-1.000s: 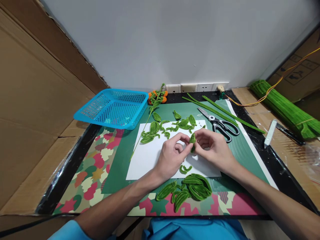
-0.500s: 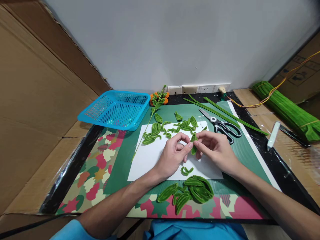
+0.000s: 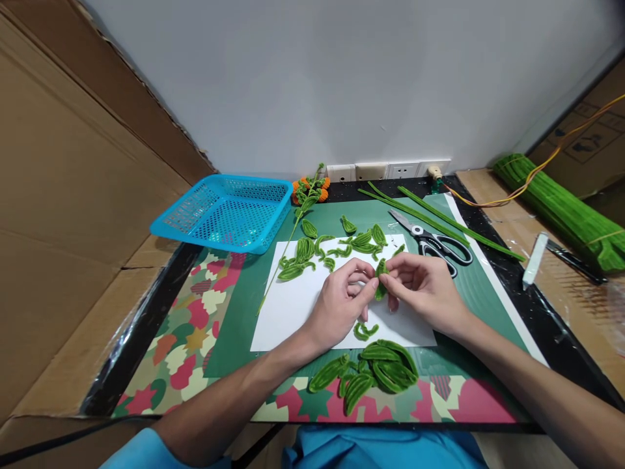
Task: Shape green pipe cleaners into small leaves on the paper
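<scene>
Leaf stood roughly upright over the paper, pinched by both hands: the thumb and forefinger of the right hand closed on its right side, the fingertips of the left hand on its left edge. Little had changed since half a second earlier; the same two-handed pinch held, and the loose pieces lay as they had, which suggested the work on this leaf was unfinished. Just nearer the body than the grip lay curls, then a pile of larger leaves. Beyond the grip and to its left, more small leaves were scattered; beyond and right were scissors and stems. Farther left, past a sprig, sat the basket, the only open container, its latticed floor showing and no leaf visible inside.
</scene>
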A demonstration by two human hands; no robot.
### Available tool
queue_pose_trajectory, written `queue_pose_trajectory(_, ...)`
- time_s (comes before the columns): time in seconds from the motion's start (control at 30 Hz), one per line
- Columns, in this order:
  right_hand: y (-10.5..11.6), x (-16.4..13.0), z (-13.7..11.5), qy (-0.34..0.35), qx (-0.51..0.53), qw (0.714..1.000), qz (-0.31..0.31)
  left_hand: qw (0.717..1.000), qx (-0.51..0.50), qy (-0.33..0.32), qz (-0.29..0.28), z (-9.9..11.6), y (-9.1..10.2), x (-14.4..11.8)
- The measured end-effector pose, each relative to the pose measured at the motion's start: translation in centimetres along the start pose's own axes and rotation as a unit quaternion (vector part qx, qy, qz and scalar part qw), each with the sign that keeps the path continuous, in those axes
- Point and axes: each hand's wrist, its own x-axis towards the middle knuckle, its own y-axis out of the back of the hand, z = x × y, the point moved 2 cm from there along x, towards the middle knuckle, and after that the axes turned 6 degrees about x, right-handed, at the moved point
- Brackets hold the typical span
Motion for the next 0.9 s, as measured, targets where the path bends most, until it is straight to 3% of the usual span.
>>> queue_pose_trajectory(0.43,0.37,0.03,-0.42,0.029,-0.003,1.0,0.005,0.99,-0.059,0.037,-0.122,0.54,0.03,0.15)
queue_pose_trajectory(0.57,0.45,0.2,-0.4,0.028,0.004,1.0,0.004,0.99,-0.053,0.047,-0.122,0.34,-0.08,0.17)
queue_pose_trajectory(0.73,0.19,0.14,-0.22,0.005,0.009,0.999,-0.043,0.992,-0.059,0.031,-0.105,0.31,-0.18,0.28)
queue_pose_trajectory(0.9,0.49,-0.03,-0.32,0.073,-0.156,0.985,-0.007,0.991,-0.026,0.057,-0.122,0.21,-0.07,-0.08)
